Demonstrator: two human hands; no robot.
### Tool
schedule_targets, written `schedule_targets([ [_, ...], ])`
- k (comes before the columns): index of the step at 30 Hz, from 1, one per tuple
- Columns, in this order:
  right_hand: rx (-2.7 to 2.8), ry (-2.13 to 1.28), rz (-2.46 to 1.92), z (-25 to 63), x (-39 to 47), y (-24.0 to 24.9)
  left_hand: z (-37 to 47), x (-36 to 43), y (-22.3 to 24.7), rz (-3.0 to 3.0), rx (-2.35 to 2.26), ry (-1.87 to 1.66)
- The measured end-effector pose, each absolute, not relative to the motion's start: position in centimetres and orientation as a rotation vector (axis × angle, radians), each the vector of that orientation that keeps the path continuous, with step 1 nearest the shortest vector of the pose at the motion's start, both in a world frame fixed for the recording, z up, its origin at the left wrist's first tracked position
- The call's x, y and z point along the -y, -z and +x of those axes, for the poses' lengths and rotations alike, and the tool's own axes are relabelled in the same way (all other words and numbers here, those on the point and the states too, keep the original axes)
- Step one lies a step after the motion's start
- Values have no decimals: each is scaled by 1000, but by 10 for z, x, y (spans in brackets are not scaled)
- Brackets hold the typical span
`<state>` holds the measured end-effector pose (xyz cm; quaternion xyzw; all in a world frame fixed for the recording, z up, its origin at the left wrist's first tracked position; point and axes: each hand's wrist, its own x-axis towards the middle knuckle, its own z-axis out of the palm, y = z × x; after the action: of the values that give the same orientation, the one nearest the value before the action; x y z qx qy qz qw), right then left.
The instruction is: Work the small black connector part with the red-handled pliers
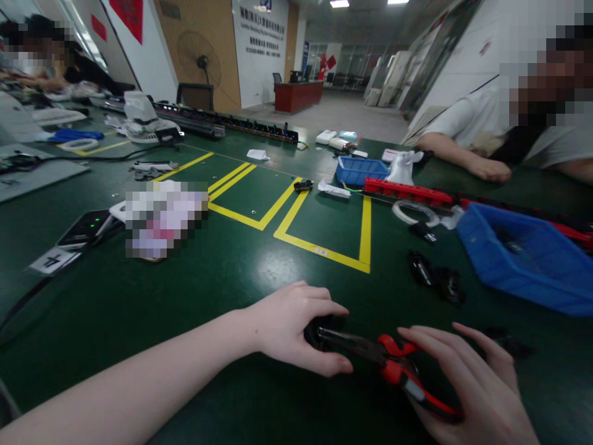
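Pliers (pixel 393 364) in my right hand (pixel 467 383) | nose on black part (pixel 317 330), held by left hand (pixel 291 330) | table (pixel 231 278): two parts (pixel 435 278) untouched.

A dark green table (pixel 194 290) carries yellow tape lines (pixel 324 247) at its middle. Right of the lines lies a large blue bin (pixel 528 259), with small black parts (pixel 435 275) just beside it. Beyond the lines sit a smaller blue tray (pixel 361 170) and a red strip (pixel 407 191). Left of them lies a black device (pixel 86 228).
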<state>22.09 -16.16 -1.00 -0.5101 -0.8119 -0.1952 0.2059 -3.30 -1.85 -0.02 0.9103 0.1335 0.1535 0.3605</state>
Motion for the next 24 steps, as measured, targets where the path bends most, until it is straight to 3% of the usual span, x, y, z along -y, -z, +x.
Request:
schedule_targets([
  [24,2036,26,-1599,210,172,17,-33,22,0,2292,-417,-437],
])
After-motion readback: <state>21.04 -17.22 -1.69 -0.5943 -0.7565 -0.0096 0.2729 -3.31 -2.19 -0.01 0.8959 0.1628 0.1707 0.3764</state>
